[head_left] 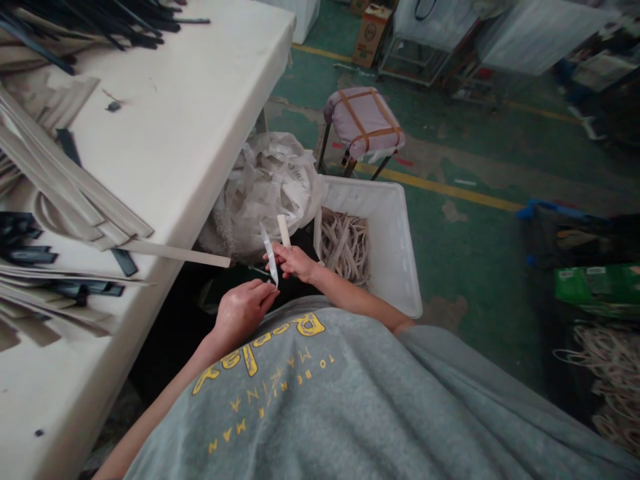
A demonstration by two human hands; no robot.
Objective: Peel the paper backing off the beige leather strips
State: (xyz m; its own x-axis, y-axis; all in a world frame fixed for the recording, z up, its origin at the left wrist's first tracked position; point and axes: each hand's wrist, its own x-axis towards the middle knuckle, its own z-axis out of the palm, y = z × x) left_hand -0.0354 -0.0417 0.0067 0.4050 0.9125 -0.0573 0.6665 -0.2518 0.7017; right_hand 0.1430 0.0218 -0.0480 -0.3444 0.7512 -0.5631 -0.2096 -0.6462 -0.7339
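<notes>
My left hand (245, 305) is closed, its fingertips pinching the lower end of a thin white strip (271, 257). That strip rises past the fingers of my right hand (296, 262); whether they touch it I cannot tell. My right hand is closed around a flat beige strap (283, 230), whose short end sticks up above the fingers. Both hands are close together in front of my waist, beside the table edge. Another beige strap (200, 256) juts from the table toward my left hand, apart from it.
The white table (200, 87) at left bears beige straps (85, 173) and dark strips (107, 23). Beyond my hands stand a crumpled plastic bag (273, 177), a white bin (393, 247) holding strap coils (345, 247), and a cushioned stool (367, 120). Dark crates (543, 247) stand at right.
</notes>
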